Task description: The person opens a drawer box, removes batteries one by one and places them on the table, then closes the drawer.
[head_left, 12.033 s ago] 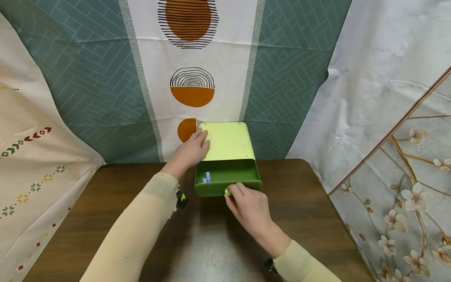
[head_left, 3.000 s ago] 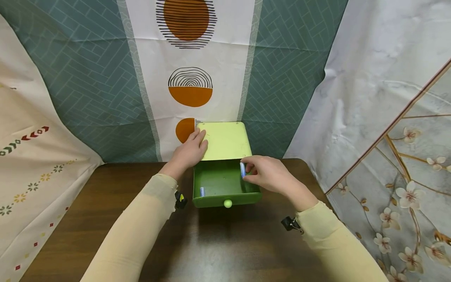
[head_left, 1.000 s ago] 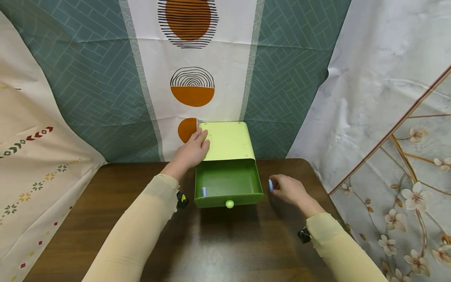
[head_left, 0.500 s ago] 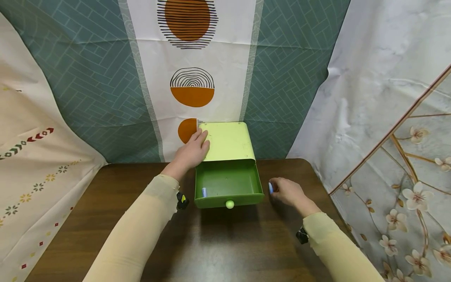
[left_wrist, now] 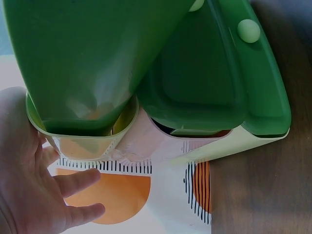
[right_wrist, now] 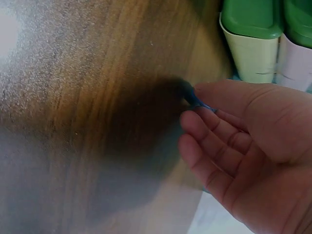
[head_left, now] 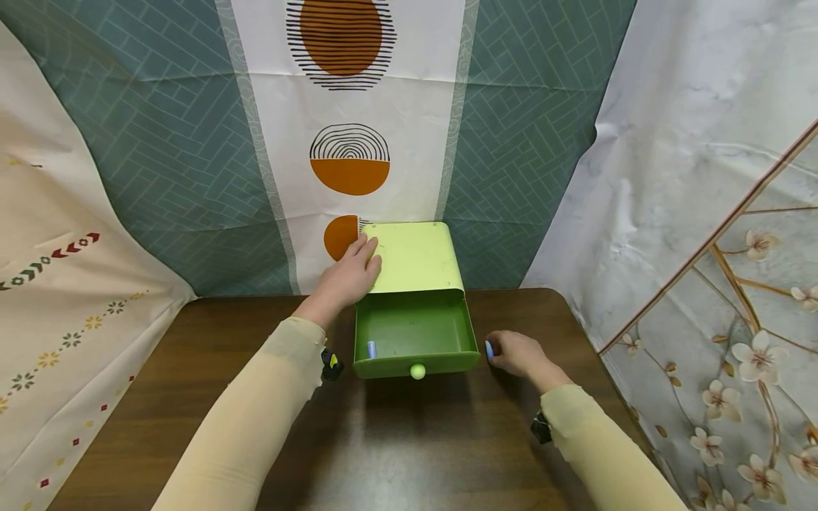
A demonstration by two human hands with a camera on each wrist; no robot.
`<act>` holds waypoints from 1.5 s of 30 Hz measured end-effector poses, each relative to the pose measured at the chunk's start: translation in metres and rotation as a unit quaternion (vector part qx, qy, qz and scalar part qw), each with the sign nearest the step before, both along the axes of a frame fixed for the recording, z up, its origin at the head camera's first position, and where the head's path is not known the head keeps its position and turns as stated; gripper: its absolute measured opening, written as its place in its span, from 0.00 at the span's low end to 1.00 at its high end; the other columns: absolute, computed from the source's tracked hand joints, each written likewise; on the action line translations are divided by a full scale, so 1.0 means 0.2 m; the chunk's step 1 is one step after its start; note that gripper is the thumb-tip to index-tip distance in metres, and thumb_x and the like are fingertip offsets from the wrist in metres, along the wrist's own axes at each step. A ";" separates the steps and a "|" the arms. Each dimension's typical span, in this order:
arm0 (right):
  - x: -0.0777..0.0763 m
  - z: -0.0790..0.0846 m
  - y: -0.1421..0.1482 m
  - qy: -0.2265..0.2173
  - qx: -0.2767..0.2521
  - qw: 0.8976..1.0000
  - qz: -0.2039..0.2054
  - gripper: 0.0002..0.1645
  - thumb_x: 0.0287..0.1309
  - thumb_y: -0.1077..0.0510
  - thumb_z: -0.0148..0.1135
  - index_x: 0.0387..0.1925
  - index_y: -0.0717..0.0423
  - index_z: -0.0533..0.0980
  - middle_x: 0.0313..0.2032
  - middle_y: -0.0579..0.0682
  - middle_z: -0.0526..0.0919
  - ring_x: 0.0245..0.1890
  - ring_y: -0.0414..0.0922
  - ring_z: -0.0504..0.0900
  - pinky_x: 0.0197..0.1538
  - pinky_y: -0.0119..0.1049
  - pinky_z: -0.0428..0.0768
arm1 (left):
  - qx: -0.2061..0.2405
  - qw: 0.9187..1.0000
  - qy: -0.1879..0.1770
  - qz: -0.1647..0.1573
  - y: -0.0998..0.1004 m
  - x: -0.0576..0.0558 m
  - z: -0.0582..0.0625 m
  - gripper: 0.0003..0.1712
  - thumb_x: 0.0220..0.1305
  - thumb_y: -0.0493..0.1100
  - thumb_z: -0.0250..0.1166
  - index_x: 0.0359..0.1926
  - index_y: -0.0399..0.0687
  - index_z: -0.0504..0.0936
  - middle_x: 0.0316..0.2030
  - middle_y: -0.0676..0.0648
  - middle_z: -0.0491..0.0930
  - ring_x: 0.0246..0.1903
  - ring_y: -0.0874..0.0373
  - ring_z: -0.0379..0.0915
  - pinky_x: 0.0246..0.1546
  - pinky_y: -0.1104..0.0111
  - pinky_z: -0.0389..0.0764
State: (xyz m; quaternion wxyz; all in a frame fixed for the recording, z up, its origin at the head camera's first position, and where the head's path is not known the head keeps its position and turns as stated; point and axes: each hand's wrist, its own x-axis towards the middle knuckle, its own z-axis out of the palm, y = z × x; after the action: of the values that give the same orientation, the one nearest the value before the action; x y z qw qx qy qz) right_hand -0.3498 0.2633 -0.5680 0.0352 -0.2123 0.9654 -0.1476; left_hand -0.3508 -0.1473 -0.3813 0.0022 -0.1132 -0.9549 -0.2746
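A small drawer cabinet with a pale green top (head_left: 412,255) stands against the back cloth, its green top drawer (head_left: 414,365) pulled out. One small blue cylinder (head_left: 371,349) stays at the drawer's front left. My left hand (head_left: 348,275) rests on the cabinet's upper left edge; in the left wrist view, that hand (left_wrist: 34,180) has its fingers spread beside the casing. To the right of the drawer, low by the tabletop, my right hand (head_left: 520,353) pinches another small blue cylinder (head_left: 489,350). Mostly dark and blurred, this cylinder (right_wrist: 187,95) shows at the fingertips in the right wrist view.
Below the open drawer, lower green drawers (left_wrist: 265,87) are pushed in, with round pale knobs (left_wrist: 249,31). The brown wooden table (head_left: 409,454) runs underneath. Patterned cloths (head_left: 530,142) hang behind and at both sides.
Earlier my right hand held the drawer knob and the drawer came further out. It then lifted one cylinder out and carried it right, lately sinking towards the table. My left hand stayed put.
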 end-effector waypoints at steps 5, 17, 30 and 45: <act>-0.02 -0.06 0.01 -0.009 -0.003 1.000 0.001 0.18 0.62 0.55 0.77 0.53 0.53 0.86 0.32 0.44 0.81 0.32 0.46 0.78 0.35 0.49 0.76 | 0.000 1.000 0.000 -0.001 0.00 0.00 0.00 0.38 0.90 0.62 0.35 0.92 0.59 0.48 0.90 0.50 0.39 0.87 0.44 0.42 0.78 0.37 0.59; -0.02 -0.04 -0.01 -0.013 0.001 1.000 -0.008 0.22 0.61 0.56 0.78 0.56 0.55 0.86 0.33 0.45 0.83 0.33 0.46 0.80 0.37 0.49 0.80 | 0.005 1.000 0.001 -0.001 0.00 0.01 0.01 0.38 0.90 0.61 0.36 0.92 0.58 0.48 0.90 0.49 0.39 0.87 0.43 0.44 0.78 0.37 0.60; -0.01 -0.04 -0.02 -0.025 0.011 0.999 -0.022 0.28 0.64 0.54 0.78 0.64 0.54 0.84 0.38 0.46 0.86 0.37 0.46 0.82 0.40 0.49 0.82 | -0.002 1.000 0.002 -0.002 -0.01 -0.01 -0.01 0.38 0.90 0.61 0.36 0.92 0.58 0.48 0.90 0.49 0.39 0.87 0.44 0.42 0.79 0.38 0.59; 0.10 0.15 -0.08 -0.051 0.014 0.998 -0.035 0.30 0.62 0.59 0.78 0.65 0.61 0.82 0.35 0.48 0.84 0.36 0.48 0.81 0.43 0.52 0.82 | 0.004 1.000 -0.005 -0.002 -0.01 -0.01 0.00 0.38 0.90 0.62 0.36 0.92 0.59 0.47 0.90 0.50 0.38 0.87 0.45 0.41 0.80 0.40 0.58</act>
State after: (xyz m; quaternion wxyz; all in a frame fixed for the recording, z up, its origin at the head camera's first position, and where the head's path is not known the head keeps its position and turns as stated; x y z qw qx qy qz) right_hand -0.3297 0.2477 -0.5381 0.0818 -0.1701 0.9712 -0.1454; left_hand -0.3526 -0.1483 -0.3815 -0.0024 -0.1137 -0.9536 -0.2789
